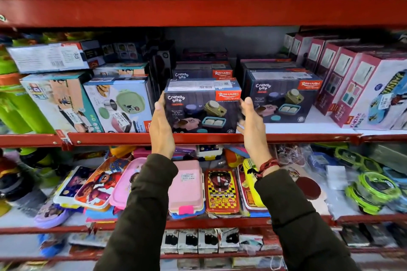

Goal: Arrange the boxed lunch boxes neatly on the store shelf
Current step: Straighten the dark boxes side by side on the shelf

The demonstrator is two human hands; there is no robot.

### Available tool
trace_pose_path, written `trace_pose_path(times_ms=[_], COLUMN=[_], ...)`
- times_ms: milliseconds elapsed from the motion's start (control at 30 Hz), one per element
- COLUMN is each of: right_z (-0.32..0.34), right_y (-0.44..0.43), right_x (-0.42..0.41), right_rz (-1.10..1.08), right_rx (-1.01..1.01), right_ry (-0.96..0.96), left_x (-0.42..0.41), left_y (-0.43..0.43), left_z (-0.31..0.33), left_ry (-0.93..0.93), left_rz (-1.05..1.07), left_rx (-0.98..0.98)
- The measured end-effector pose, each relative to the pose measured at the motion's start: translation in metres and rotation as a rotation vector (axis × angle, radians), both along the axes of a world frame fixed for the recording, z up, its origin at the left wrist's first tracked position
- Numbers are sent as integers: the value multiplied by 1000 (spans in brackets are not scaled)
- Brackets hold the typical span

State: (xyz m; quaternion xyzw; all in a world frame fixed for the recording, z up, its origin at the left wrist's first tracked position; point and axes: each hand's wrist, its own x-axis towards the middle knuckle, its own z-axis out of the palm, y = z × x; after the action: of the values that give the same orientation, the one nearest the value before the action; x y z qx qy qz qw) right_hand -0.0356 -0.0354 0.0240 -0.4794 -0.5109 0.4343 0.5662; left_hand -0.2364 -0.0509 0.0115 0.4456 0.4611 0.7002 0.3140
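You are pressing flat fingers of your left hand (161, 122) and right hand (251, 120) against opposite ends of the dark box (201, 106), squaring it between them at the shelf edge (110, 138).

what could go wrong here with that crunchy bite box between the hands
1. The Crunchy Bite box sits at the front lip of the red shelf; the left hand and right hand only press its sides, so it could tip forward onto the pink lunch box below.
2. Pushing it back crooked may nudge the matching box on its right out of line.
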Motion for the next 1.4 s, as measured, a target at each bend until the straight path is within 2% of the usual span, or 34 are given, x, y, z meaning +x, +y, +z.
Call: trace_pose_path(times_ms=[233, 367, 467, 533, 600, 800, 1000, 1200, 1400], right_z=[2, 7, 9, 10, 11, 16, 12, 9, 6], right_y=[-5, -13, -13, -7, 0, 22, 61, 75, 57], right_x=[3, 14, 40, 61, 84, 150, 192, 204, 217], right_rz=[24, -53, -142, -192, -241, -310, -273, -99, -101], right_rx=[29, 109, 188, 230, 252, 237, 101, 5, -35], right_ry=[13, 32, 54, 53, 59, 60, 52, 85, 117], left_x=[6, 38, 71, 97, 129, 214, 240, 240, 230], left_y=[3, -9, -16, -15, -12, 14, 55, 75, 61], left_z=[-1, 3, 10, 14, 20, 26, 28, 27, 12], left_ry=[-22, -11, 100, 173, 176, 48, -53, -151, -77], left_rz=[55, 359, 465, 432, 308, -121, -79, -102, -117], left_rx=[-9, 127, 284, 339, 370, 201, -1, -61, -61])
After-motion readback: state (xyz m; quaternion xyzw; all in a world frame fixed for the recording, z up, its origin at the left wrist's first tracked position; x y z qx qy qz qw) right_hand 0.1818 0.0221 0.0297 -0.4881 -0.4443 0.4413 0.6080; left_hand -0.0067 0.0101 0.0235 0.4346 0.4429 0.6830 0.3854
